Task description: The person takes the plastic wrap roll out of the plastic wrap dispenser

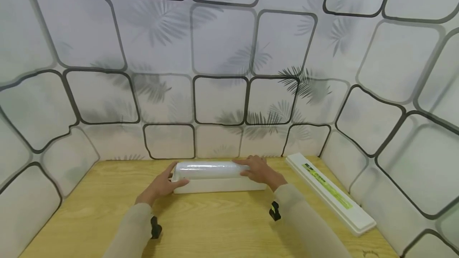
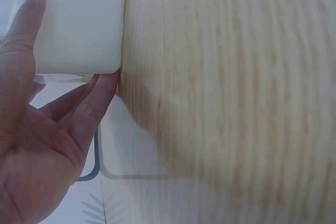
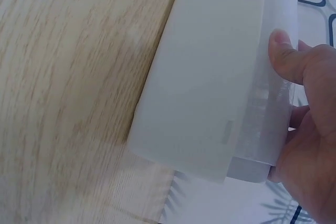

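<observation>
The right hand (image 1: 259, 169) grips the clear film roll (image 1: 211, 169) near its three o'clock end, thumb on the near side. The left hand (image 1: 164, 182) holds the white box (image 1: 219, 186) at nine o'clock; the roll sits along it (standing above its rim). At three o'clock lies the long lid (image 1: 328, 191) (green-labelled), on the wooden table (image 1: 215, 226).

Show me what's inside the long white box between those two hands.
A shiny roll, gripped by the right hand; its upper part shows above the front of the white box. The roll's underside and the box's floor are covered.
</observation>
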Demonstrator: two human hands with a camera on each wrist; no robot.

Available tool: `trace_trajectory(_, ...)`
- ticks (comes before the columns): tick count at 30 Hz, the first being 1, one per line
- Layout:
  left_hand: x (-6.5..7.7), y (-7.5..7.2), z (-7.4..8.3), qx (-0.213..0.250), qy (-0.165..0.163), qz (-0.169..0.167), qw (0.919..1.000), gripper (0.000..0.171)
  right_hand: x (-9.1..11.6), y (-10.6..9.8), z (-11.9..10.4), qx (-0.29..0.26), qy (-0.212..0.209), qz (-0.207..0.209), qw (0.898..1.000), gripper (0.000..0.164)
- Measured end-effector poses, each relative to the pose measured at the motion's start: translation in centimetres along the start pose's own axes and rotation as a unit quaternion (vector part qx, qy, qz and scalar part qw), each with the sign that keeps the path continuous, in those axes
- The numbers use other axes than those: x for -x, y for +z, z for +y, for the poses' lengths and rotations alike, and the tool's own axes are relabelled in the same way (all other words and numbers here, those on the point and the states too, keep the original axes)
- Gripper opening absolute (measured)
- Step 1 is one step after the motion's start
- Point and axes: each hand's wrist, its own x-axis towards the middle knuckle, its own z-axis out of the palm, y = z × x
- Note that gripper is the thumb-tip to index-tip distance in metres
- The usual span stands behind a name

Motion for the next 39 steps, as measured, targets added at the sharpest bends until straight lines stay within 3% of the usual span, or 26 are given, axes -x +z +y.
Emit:
trace_trajectory(9,-0.2,-0.1,-0.5,-0.009,0.008,0.003,0.9999,0.109,0.3,-0.8,0.3,0.018,-0.006,0.024,1.0,0.051)
trace_trajectory(17,0.5,-0.9,-0.8,-0.025,0.002,0.002,0.9997,0.108,1.1,-1.4,1.2,0.037,0.001,0.055,0.998,0.051)
trace_trajectory(23,0.3,-1.0,-1.0,-0.022,0.005,0.002,0.9997,0.106,2.3,-1.7,2.0,0.044,0.014,0.064,0.997,0.051)
trace_trajectory(28,0.2,-0.9,-1.3,-0.015,0.006,-0.001,0.9999,0.108,3.3,-2.0,2.4,0.048,0.009,0.096,0.994,0.05)
trace_trajectory(39,0.2,-0.9,-1.1,-0.01,0.003,-0.003,0.9999,0.107,5.0,-2.8,3.1,0.052,0.082,0.098,0.99,0.051)
